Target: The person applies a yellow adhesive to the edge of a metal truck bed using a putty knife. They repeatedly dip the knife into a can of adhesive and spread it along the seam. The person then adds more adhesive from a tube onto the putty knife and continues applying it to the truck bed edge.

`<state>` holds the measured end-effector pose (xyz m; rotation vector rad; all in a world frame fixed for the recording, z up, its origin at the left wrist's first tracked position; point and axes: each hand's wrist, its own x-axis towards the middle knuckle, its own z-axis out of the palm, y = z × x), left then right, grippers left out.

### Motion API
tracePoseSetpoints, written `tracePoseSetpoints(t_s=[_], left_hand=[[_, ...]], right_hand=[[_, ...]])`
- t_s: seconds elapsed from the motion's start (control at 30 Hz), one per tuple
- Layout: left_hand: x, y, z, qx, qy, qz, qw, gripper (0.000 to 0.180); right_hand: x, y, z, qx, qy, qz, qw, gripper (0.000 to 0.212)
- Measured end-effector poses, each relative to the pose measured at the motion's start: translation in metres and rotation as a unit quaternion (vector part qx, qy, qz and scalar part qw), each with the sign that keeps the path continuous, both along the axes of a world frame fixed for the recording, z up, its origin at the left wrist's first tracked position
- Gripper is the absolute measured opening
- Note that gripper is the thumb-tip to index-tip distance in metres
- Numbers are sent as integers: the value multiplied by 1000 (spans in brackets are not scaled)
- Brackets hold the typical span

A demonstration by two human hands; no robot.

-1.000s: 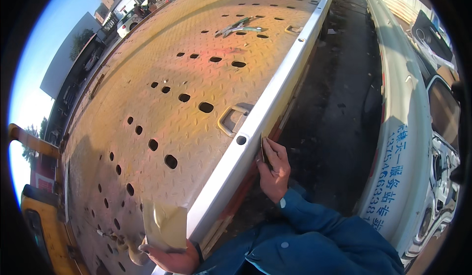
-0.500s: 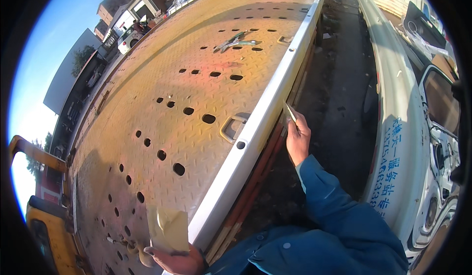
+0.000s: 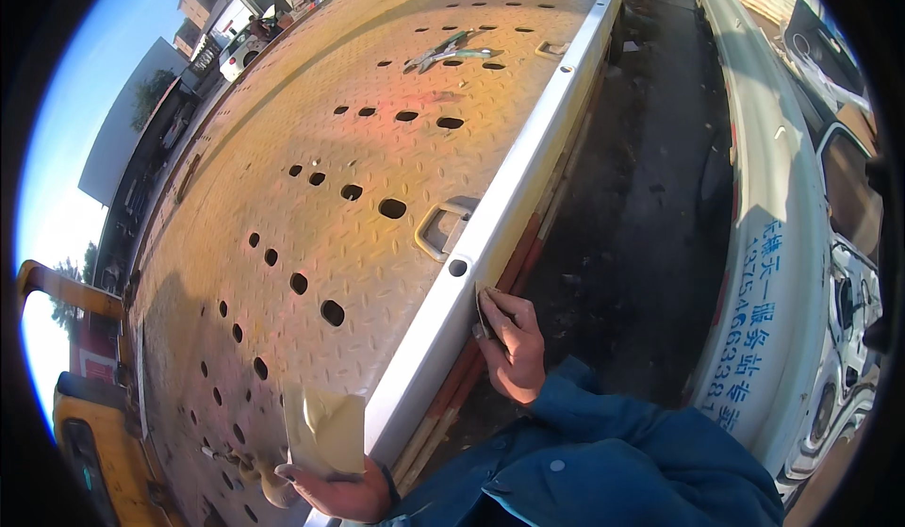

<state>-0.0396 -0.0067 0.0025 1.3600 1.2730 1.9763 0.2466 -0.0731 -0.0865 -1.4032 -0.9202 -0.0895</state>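
Observation:
My left hand [image 3: 353, 497] is closed round the lower edge of a pale rectangular putty board [image 3: 325, 456], with a smear of cream-yellow putty [image 3: 330, 423] on its face. The board stands tilted up over the near edge of the metal deck. My right hand [image 3: 517, 353] pinches a thin flat putty spreader [image 3: 484, 315] between thumb and fingers. Its edge lies against the outer side of the white side rail [image 3: 514, 173], just below a round hole. Most of the spreader is hidden by the fingers.
A yellow, worn tread-plate deck [image 3: 283, 150] with oval holes spreads left of the rail. Pliers-like tools [image 3: 452, 53] lie on it, and a metal loop [image 3: 436, 233] rises beside the rail. A pale beam with blue lettering [image 3: 768, 178] and a stripped car door [image 3: 844, 310] stand right.
My right hand has come nearer and to the left, bringing the spreader from farther along the rail against its side. My left hand and the board are nearly unmoved.

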Motion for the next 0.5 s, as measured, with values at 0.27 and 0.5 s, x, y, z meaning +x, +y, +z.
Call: tracePoseSetpoints(t_s=[0.27,0.5], left_hand=[[13,-8,25,-61,-299,-117,945,73],[-35,-9,-12,26,232,9,972,80]], right_hand=[[75,5,-18,98,217,11,971,39],[209,58,-49,70,169,-108,977,40]])
